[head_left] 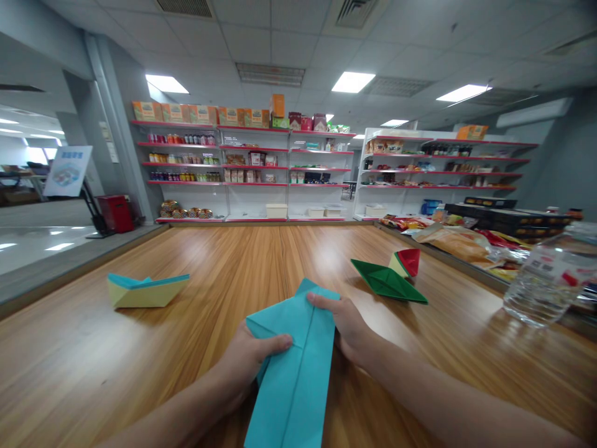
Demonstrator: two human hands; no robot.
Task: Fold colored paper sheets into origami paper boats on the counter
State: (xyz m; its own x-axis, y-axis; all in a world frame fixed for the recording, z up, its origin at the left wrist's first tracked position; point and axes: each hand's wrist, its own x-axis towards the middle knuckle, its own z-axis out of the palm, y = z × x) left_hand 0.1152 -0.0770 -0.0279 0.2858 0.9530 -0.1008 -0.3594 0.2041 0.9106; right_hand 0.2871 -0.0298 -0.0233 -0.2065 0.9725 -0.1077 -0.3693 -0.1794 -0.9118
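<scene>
A partly folded sheet of blue paper (298,367) is held above the wooden table, with a long crease down its middle and folded flaps at its far end. My left hand (254,351) grips its left flap, thumb on top and fingers hidden underneath. Near the far right corner, my right hand (342,320) pinches the paper, its thumb pressing on the upper face. Beyond my left hand sits a yellow and blue paper boat (148,292). To the right lie a green paper boat (389,281) and a red and yellow folded paper piece (407,262).
The wooden table (224,261) stretches away from me. A clear plastic bottle (543,280) stands at the right, near packaged snacks (459,242) and black boxes (504,214). Stocked shelves (254,149) line the back, and a red bin (115,213) stands at left.
</scene>
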